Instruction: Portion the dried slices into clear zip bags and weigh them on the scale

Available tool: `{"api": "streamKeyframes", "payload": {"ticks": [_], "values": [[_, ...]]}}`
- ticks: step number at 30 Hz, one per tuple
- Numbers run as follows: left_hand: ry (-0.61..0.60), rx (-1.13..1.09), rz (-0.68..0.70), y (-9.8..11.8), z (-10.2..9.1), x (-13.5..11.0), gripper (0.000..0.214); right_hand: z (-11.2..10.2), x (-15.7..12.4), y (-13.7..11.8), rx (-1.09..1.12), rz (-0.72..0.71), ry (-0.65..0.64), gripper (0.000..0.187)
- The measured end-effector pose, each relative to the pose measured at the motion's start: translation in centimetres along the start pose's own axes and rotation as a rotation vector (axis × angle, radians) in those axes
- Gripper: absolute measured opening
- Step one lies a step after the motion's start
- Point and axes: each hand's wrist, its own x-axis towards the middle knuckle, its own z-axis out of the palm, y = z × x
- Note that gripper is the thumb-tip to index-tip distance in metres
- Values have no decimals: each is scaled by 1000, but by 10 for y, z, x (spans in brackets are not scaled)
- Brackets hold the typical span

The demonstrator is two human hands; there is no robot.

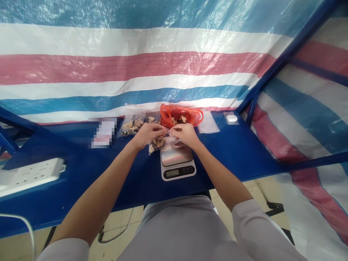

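A clear plastic bag (157, 144) of dried tan slices sits at the left edge of a digital kitchen scale (177, 163), held up by both hands. The slices are curled, irregular chips with pale faces and darker brown rims, bunched low in the bag; what they are cannot be told from this view. The left hand (148, 135) is closed around the bag's upper part, pinching the plastic. The right hand (185, 135) is bent inward just beside it, pinching a stretched corner of the same bag between its tips.

The scale's glossy platform lies under the right hand; its readout is too small to read. Farther off, a red plastic bag (181, 116) lies open with similar slices inside. To its left, another clear bag of slices (133, 124) lies flat, and to its right lies a flat clear bag (208, 123). A blurred label (103, 132) lies farther left on the blue table (236, 152), and a white power strip (31, 175) lies near left. A striped tarpaulin (136, 65) hangs behind.
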Motion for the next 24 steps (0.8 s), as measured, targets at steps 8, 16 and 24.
{"api": "streamKeyframes", "payload": {"ticks": [8, 16, 24], "values": [[23, 190, 69, 20, -6, -3, 31, 0, 5, -13, -129, -60, 23, 22], [-2, 257, 41, 21, -10, -4, 26, 5, 9, -11, -194, -95, 18, 25], [-27, 266, 37, 19, -14, -4, 28, 10, 12, -8, -206, -69, 75, 22]]}}
